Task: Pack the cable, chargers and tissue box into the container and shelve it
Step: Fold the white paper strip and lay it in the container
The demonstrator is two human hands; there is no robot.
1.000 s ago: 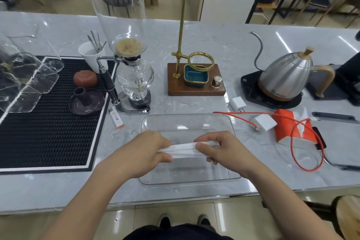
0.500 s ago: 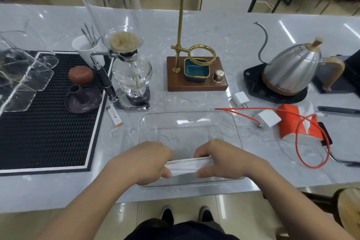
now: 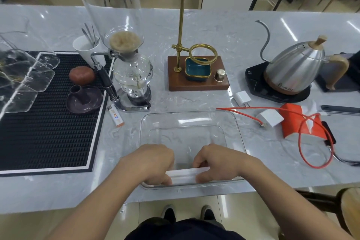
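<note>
I see both hands — left hand [image 3: 150, 163] and right hand [image 3: 218, 161] — curled on the white handle [image 3: 183, 173] of the container [image 3: 191, 121], still empty; cable [image 3: 303, 132], 2 chargers [image 3: 269, 119] and tissue box [image 3: 298, 122] wait right of them — nothing packed.

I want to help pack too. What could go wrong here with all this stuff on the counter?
The clear container hangs slightly over the counter's near edge where both hands hold its white handle; it might tip off. The red cable loops over the orange tissue box beside a charger, so pulling it could drag them.
</note>
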